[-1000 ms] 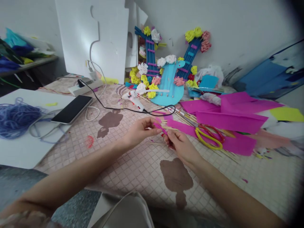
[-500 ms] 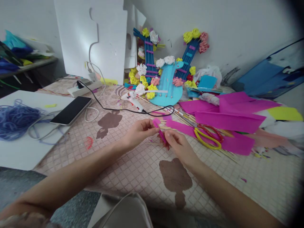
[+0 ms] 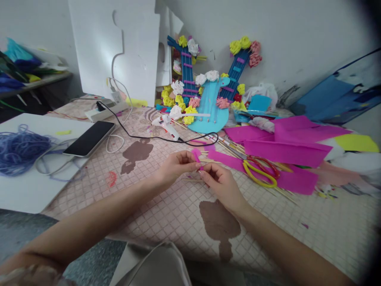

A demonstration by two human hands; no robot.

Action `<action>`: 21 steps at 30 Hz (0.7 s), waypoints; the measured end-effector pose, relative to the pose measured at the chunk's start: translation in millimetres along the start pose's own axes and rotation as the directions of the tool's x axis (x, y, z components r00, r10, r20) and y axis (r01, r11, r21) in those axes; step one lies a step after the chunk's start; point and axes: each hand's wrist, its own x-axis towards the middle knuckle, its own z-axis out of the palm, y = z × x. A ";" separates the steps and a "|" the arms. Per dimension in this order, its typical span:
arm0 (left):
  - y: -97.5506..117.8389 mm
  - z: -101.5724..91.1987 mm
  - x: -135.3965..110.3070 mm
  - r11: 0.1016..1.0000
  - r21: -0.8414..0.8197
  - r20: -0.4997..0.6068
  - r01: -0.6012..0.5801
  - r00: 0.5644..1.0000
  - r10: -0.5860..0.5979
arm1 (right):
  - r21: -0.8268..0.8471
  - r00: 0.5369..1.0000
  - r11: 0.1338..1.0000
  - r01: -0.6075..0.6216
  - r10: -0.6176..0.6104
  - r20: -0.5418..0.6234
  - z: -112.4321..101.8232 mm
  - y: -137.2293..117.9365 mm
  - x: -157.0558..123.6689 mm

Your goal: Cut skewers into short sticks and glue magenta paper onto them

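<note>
Between my two hands is a small strip of magenta crepe paper point(image 3: 197, 154), held above the table. My left hand point(image 3: 177, 165) pinches it with thumb and index finger from the left. The fingertips of my right hand point(image 3: 219, 180) close on its lower end, almost touching the left thumb. Most of the strip's lower part is hidden by the fingers. Thin wooden sticks point(image 3: 210, 161) lie just behind the hands. To the right, scissors with yellow and red handles point(image 3: 260, 180) rest on a flat magenta paper piece point(image 3: 300, 180).
A white glue gun point(image 3: 167, 128) with a black cord lies behind the hands. Paper-flower-trimmed guitar shapes point(image 3: 210, 107) lean at the wall. On the left are a phone point(image 3: 89, 139), blue yarn point(image 3: 22, 153) on a white board point(image 3: 26, 198), and a power strip point(image 3: 105, 111). Folded magenta paper point(image 3: 288, 153) lies right.
My right hand has shifted slightly left and its fingertips have come up against the left ones. Less of the magenta strip shows below them, and the reddish bit under it is now hidden.
</note>
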 end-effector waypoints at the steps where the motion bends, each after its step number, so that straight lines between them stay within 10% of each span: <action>1: -0.6 -0.7 0.2 1.000 0.007 -0.007 0.002 1.000 -0.002 | 0.012 1.000 1.000 -0.002 0.002 -0.002 0.4 0.4 0.0; 21: 5.4 -15.2 2.9 0.982 0.081 0.170 0.173 0.968 -0.185 | 0.084 0.996 0.995 -0.057 0.051 0.072 -8.0 0.8 4.5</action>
